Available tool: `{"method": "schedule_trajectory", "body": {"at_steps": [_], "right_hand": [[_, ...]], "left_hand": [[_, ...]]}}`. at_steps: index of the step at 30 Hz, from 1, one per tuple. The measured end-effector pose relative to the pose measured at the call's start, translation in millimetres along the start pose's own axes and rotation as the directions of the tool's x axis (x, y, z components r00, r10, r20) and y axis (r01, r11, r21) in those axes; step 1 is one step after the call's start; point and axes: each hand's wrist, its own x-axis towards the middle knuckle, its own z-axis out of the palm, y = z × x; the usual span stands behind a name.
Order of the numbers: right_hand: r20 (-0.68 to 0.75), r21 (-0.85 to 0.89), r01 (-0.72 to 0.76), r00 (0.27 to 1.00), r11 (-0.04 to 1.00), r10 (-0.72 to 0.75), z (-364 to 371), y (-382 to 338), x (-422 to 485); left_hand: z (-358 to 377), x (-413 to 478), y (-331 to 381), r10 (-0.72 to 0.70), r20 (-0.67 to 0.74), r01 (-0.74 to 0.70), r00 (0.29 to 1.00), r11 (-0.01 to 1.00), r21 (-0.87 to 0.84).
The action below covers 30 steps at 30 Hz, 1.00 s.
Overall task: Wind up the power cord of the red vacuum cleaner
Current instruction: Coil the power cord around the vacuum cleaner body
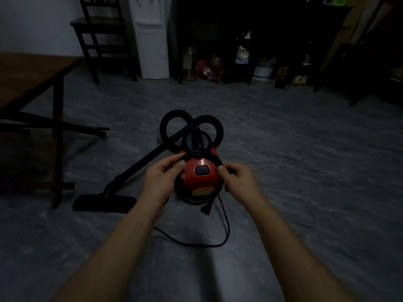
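While the red vacuum cleaner (197, 185) sits on the floor (305, 192), left hand (165, 174) and right hand (238, 180) each pinch the power cord (228, 225) coiled round its body; remaining slack should be laid on snugly, plug (206, 209) tucked last.

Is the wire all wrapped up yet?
Almost. Several turns of the black power cord already circle the round red vacuum cleaner. The left hand and right hand hold the coil at its sides. A loose loop on the grey floor and the black plug remain to tuck in.
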Motion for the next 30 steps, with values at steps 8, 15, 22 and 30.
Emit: {"method": "schedule_trajectory", "body": {"at_steps": [8, 15, 22, 30], "right_hand": [[0.054, -0.123, 0.109, 0.993, 0.986, -0.103, 4.6, -2.5, -1.5], [0.193, -0.179, 0.104, 0.979, 0.978, -0.068, 4.8, -1.5, -2.5], [0.134, -0.128, 0.127, 0.985, 0.984, -0.11, 1.7, -5.4, -6.0], [-0.022, 0.061, 0.109, 0.994, 0.992, -0.108, -10.6, -14.4, -5.6]], "left_hand": [[3.8, -7.6, -4.7, 0.019, 0.142, -0.061, 0.99, 0.953, 0.296], [7.1, -12.4, -4.4, 0.029, 0.183, -0.089, 0.983, 0.938, 0.334], [7.8, -8.1, -9.5, 0.067, 0.194, -0.132, 0.979, 0.929, 0.345], [6.6, -6.4, -3.0, 0.047, 0.105, -0.079, 0.993, 0.944, 0.32]]}}
